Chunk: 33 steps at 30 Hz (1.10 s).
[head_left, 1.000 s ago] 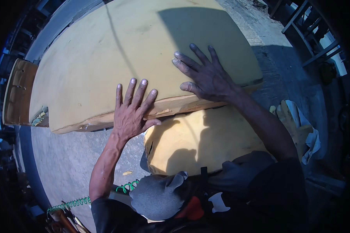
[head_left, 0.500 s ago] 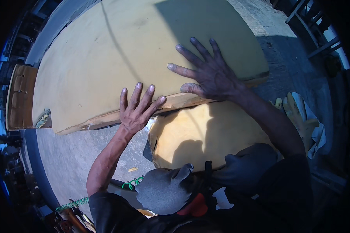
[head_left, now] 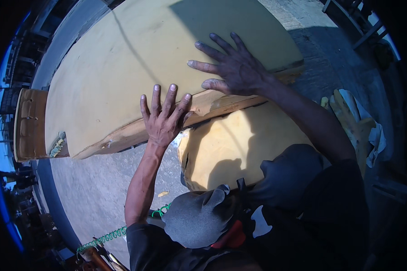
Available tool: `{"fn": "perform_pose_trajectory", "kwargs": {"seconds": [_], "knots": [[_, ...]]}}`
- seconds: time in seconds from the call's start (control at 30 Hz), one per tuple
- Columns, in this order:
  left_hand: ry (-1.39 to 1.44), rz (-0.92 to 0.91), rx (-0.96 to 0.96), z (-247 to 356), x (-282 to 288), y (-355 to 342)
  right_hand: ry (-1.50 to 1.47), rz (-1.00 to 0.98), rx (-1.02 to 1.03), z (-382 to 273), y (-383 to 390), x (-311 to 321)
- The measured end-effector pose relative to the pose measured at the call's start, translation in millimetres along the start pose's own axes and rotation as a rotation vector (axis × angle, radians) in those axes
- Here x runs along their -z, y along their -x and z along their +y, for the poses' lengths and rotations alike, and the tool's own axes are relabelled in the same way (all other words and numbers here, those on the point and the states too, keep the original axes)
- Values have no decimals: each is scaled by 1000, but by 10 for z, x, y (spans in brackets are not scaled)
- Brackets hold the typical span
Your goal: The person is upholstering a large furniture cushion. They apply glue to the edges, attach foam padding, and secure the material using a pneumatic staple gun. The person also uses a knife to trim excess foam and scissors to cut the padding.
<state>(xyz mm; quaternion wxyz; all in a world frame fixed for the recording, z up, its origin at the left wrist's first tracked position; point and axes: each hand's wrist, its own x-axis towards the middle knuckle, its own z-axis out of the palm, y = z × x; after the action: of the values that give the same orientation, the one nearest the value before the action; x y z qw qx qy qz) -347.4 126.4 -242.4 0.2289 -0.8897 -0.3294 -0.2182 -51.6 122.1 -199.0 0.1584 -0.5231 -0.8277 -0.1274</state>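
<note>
A large pale-yellow foam cushion [head_left: 108,67] fills the upper middle, its front side brownish and uneven. My left hand [head_left: 162,121] lies on it near the front edge, fingers apart, thumb close to the rim. To the right and a bit farther back, my right hand [head_left: 239,70] rests with fingers spread wide on the shaded top. Neither hand holds anything. Below the cushion's front edge sits a smaller yellow foam piece [head_left: 230,140], directly in front of my knees and partly in shadow. What supports the large cushion is hidden.
A brown padded piece [head_left: 30,122] stands beyond the cushion's left end. At the right lie yellowish and white scraps [head_left: 359,124]. A green coiled hose [head_left: 106,237] runs at lower left, near several tools. Metal framework [head_left: 368,34] stands at far right.
The view has shifted slightly. Both hands stay flat on the large cushion and appear a little higher in the picture; more of its front side shows near my left hand.
</note>
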Motion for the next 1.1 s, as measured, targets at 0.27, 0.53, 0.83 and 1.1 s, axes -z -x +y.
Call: {"fn": "perform_pose_trajectory", "kwargs": {"seconds": [0.27,0.53,0.83,1.1], "knots": [[321,222,518,211,322,916,-392,160,90,-308,765,292],[226,137,220,55,282,640,-458,-538,96,-638,2191,983],[199,-378,-418,-494,226,-868,-660,-780,-202,-723,2937,682],[275,-436,-551,-472,62,-878,-437,-887,-805,-1029,3179,683]]}}
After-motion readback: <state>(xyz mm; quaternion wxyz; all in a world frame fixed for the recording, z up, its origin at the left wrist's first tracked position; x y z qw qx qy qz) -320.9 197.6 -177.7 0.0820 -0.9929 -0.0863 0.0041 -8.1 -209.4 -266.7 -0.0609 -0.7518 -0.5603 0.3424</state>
